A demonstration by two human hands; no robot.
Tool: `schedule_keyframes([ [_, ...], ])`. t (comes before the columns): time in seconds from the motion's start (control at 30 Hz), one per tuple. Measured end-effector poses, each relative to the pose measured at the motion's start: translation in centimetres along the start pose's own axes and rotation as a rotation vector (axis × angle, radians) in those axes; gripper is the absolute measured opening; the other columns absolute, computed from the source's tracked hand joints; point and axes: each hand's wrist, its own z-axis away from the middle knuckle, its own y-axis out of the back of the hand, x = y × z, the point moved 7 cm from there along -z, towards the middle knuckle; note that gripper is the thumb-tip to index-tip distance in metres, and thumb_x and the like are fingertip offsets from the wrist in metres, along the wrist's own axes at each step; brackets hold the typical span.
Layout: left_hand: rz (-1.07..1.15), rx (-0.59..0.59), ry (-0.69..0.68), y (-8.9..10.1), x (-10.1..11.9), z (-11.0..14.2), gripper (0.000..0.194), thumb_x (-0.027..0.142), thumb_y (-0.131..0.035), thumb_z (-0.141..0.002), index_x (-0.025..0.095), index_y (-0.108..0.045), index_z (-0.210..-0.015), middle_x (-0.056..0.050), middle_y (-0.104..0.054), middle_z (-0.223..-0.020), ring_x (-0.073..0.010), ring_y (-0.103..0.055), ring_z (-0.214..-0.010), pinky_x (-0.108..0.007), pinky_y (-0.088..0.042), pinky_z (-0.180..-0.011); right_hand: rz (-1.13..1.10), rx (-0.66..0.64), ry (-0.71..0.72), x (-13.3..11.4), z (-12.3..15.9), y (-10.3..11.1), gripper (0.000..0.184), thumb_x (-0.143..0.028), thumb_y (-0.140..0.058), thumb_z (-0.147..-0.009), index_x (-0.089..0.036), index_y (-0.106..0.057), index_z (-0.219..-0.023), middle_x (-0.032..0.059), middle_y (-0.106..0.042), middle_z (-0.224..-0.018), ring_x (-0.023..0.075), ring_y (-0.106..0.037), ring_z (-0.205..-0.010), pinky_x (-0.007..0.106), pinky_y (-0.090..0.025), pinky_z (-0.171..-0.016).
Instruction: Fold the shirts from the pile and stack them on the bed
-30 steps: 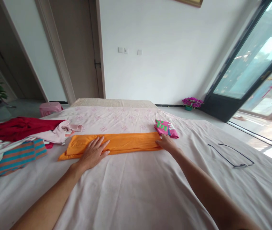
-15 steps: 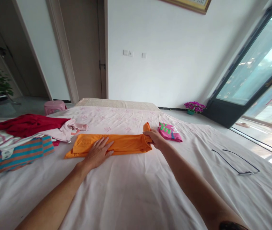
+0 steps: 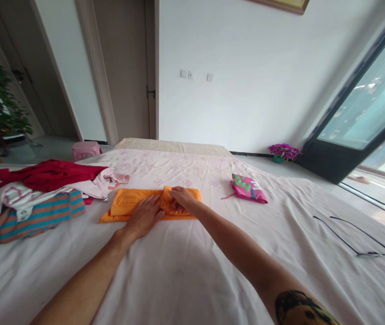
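Note:
An orange garment lies folded into a long strip on the pale sheet of the bed. My left hand lies flat and open on the strip's middle, pressing it down. My right hand is closed on the strip's right end and has it doubled over toward the left, right beside my left fingertips. The fold's right edge lies at about the bed's middle.
A pile of clothes, red, pink and striped, sits at the left. A folded pink garment lies to the right of the orange one. A thin black wire hanger lies at the far right. Beyond are a pink stool, a door and a glass door.
My right hand picked up the orange strip's right end and carried it leftward over the strip, halving its length. My left hand stayed pressed on the middle.

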Motion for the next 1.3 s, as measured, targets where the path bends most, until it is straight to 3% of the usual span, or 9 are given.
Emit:
schedule_keyframes([
  [0.17, 0.111, 0.101, 0.026, 0.9, -0.7, -0.3, 0.050, 0.041, -0.027, -0.101, 0.018, -0.067, -0.120, -0.010, -0.061, -0.134, -0.0236, -0.050, -0.130, -0.042, -0.033, -0.114, 0.116, 0.200, 0.141, -0.6, 1.5, 3.2, 0.036, -0.028, -0.055, -0.086, -0.021, -0.058, -0.122, 0.0054, -0.071, -0.098, 0.0162, -0.068, -0.082, 0.027, -0.055, -0.068],
  [0.3, 0.200, 0.135, 0.135, 1.2, -0.8, -1.3, 0.051, 0.043, -0.028, -0.100, 0.020, -0.073, -0.102, -0.008, -0.070, -0.115, -0.0216, -0.061, -0.114, -0.037, -0.041, -0.104, 0.437, 0.344, 0.346, -1.5, 3.6, 6.4, 0.035, -0.027, -0.045, -0.091, -0.021, -0.063, -0.121, 0.0068, -0.068, -0.118, 0.0205, -0.061, -0.113, 0.037, -0.045, -0.101],
  [0.4, 0.164, 0.177, 0.298, 1.2, -1.0, -1.8, 0.041, 0.048, -0.046, -0.092, 0.018, -0.074, -0.087, -0.010, -0.071, -0.107, -0.0236, -0.064, -0.103, -0.036, -0.045, -0.096, 0.610, 0.246, 0.441, -1.0, 4.8, 6.8, 0.042, -0.029, -0.049, -0.089, -0.020, -0.059, -0.129, 0.0083, -0.062, -0.131, 0.0228, -0.056, -0.121, 0.039, -0.041, -0.107],
  [0.53, 0.134, 0.219, 0.341, 1.4, -0.4, -1.9, 0.029, 0.038, -0.052, -0.087, 0.019, -0.072, -0.076, -0.008, -0.072, -0.098, -0.0223, -0.064, -0.100, -0.033, -0.044, -0.092, 0.874, 0.043, 0.579, 0.2, 6.5, 5.4, 0.069, -0.025, -0.065, -0.074, -0.021, -0.049, -0.142, 0.0089, -0.054, -0.141, 0.0275, -0.045, -0.133, 0.044, -0.034, -0.112],
  [0.8, 0.117, 0.186, 0.308, 2.5, 2.0, -1.4, 0.028, 0.033, -0.049, -0.087, 0.019, -0.063, -0.066, -0.006, -0.069, -0.084, -0.0207, -0.063, -0.084, -0.034, -0.043, -0.083, 1.064, -0.008, 0.621, 1.7, 8.6, 6.0, 0.051, -0.011, -0.036, -0.089, -0.021, -0.060, -0.133, 0.0042, -0.052, -0.145, 0.0175, -0.047, -0.134, 0.032, -0.035, -0.113],
  [0.93, -0.028, 0.229, 0.327, 2.8, 2.2, -1.2, 0.018, 0.031, -0.052, -0.085, 0.020, -0.065, -0.078, -0.008, -0.069, -0.089, -0.0255, -0.062, -0.093, -0.042, -0.042, -0.092, 1.097, -0.018, 0.647, 0.8, 9.7, 5.7, 0.045, -0.019, -0.040, -0.094, -0.023, -0.057, -0.136, 0.0040, -0.054, -0.143, 0.0192, -0.046, -0.134, 0.035, -0.031, -0.115],
  [1.07, -0.024, 0.320, 0.150, 2.2, 3.5, -1.3, 0.034, 0.034, -0.046, -0.093, 0.018, -0.060, -0.119, -0.013, -0.059, -0.132, -0.0282, -0.048, -0.130, -0.045, -0.036, -0.108, 1.099, 0.069, 0.590, -1.2, 9.2, 5.2, 0.045, -0.039, -0.034, -0.101, -0.022, -0.054, -0.138, 0.0069, -0.054, -0.143, 0.0228, -0.043, -0.137, 0.041, -0.029, -0.115],
  [1.2, -0.034, 0.156, 0.017, -0.3, 4.6, -1.5, 0.045, 0.038, -0.040, -0.097, 0.017, -0.052, -0.135, -0.014, -0.048, -0.148, -0.0292, -0.037, -0.141, -0.051, -0.028, -0.116, 1.121, 0.142, 0.603, -2.4, 7.1, 3.6, 0.055, -0.045, -0.024, -0.103, -0.016, -0.043, -0.146, 0.0115, -0.041, -0.152, 0.0250, -0.030, -0.144, 0.043, -0.024, -0.117],
  [1.3, -0.008, 0.101, 0.020, -0.9, 4.6, -1.5, 0.047, 0.039, -0.040, -0.098, 0.016, -0.050, -0.138, -0.014, -0.045, -0.150, -0.0284, -0.040, -0.139, -0.050, -0.029, -0.115, 1.165, 0.086, 0.601, -1.0, 5.1, 2.0, 0.059, -0.046, -0.027, -0.103, -0.011, -0.038, -0.149, 0.0153, -0.034, -0.156, 0.0275, -0.026, -0.146, 0.045, -0.023, -0.118],
])
